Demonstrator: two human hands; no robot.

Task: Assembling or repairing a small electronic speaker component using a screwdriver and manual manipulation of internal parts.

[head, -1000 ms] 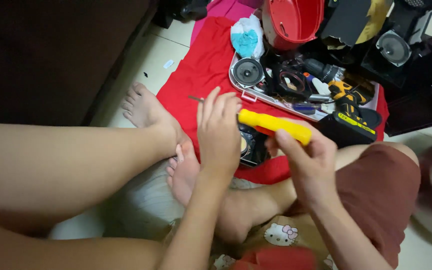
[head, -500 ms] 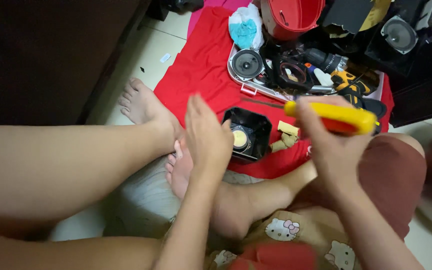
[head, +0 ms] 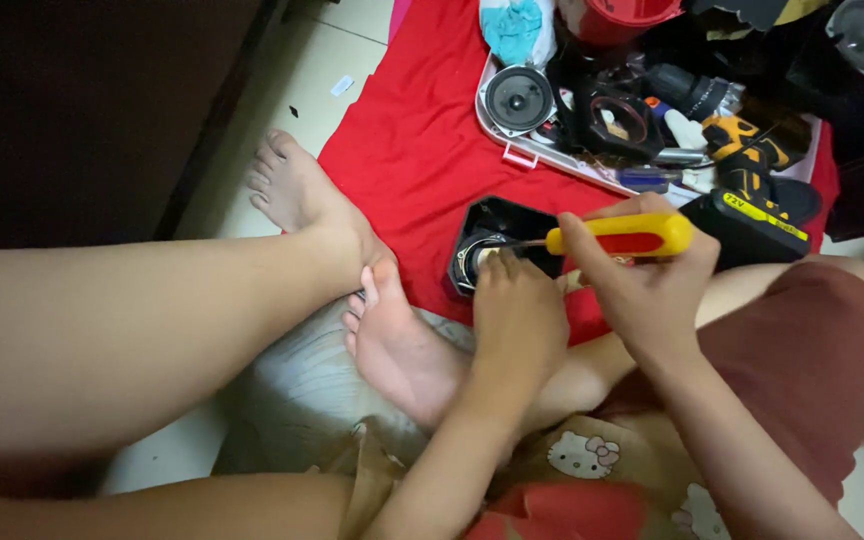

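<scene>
Both hands are on the job as I look down. My right hand (head: 652, 290) is wrapped tight around the yellow screwdriver (head: 620, 236), whose shaft lies nearly level and reaches left into the small black speaker housing (head: 492, 240) on the red cloth (head: 412, 150). My left hand (head: 514, 320) rests on the housing's near edge, fingers together and curled over it to steady it. I judge the work barely begun: the tip is only just inside the housing, and I cannot tell whether any screw is out. Half a second ago the screwdriver was raised off to the right and my left hand hovered flat; now both have closed on the housing. Beyond lies a white tray (head: 497, 135) of loose speakers and tools.
</scene>
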